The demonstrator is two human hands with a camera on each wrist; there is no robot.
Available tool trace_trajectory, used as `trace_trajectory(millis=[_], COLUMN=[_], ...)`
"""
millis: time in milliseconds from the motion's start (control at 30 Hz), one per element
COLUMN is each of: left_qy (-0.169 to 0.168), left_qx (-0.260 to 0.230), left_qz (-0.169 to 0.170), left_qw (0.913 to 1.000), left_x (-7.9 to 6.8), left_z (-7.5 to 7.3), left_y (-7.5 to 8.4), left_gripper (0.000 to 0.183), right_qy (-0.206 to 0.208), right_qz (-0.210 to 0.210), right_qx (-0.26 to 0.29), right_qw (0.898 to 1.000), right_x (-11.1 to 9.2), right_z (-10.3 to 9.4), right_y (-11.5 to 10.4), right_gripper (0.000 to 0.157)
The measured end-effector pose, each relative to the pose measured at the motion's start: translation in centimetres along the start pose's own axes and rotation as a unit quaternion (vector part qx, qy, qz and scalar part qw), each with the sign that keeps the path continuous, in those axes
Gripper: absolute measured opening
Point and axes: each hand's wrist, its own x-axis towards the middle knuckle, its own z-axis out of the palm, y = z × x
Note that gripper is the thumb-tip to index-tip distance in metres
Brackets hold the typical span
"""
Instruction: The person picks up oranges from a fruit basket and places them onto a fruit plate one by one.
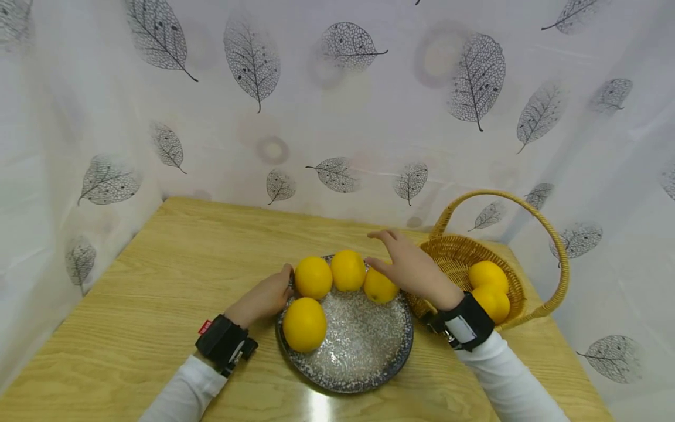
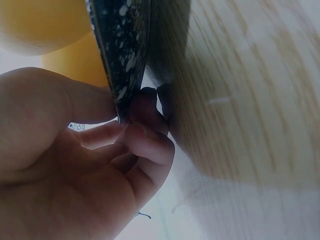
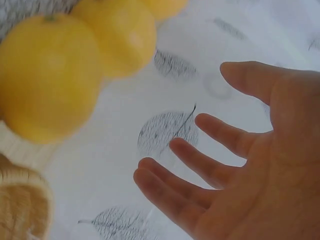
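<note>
A round speckled grey plate [image 1: 358, 340] with a dark rim lies on the table, and several oranges sit along its left and far sides. My left hand [image 1: 266, 298] grips the plate's left rim. In the left wrist view the thumb is on the upper side and the curled fingers [image 2: 150, 145] are beneath the edge. Above the orange at the plate's far right [image 1: 381, 286] hovers my right hand [image 1: 416, 272], holding nothing. The right wrist view shows its fingers [image 3: 215, 130] spread and apart from the fruit [image 3: 50, 80].
Right of the plate stands a wicker basket [image 1: 453, 249] with a tall arched handle [image 1: 561, 275]. Oranges [image 1: 487, 276] lie inside it, partly behind my right wrist. A leaf-patterned curtain [image 1: 337, 117] hangs behind the wooden table [image 1: 174, 281].
</note>
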Motion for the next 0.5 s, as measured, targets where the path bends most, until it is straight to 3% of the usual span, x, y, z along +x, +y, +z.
trace_trajectory(millis=[500], left_qy=[0.001], left_qx=[-0.001], left_qz=[-0.008], left_qw=[1.0], left_x=[0.3], left_z=[0.3], left_y=[-0.4], left_gripper=[0.029], right_qy=[-0.002], right_qz=[0.061], right_qx=[-0.011], right_qw=[0.998], right_x=[1.3], right_z=[-2.4], right_y=[5.3], right_gripper=[0.056])
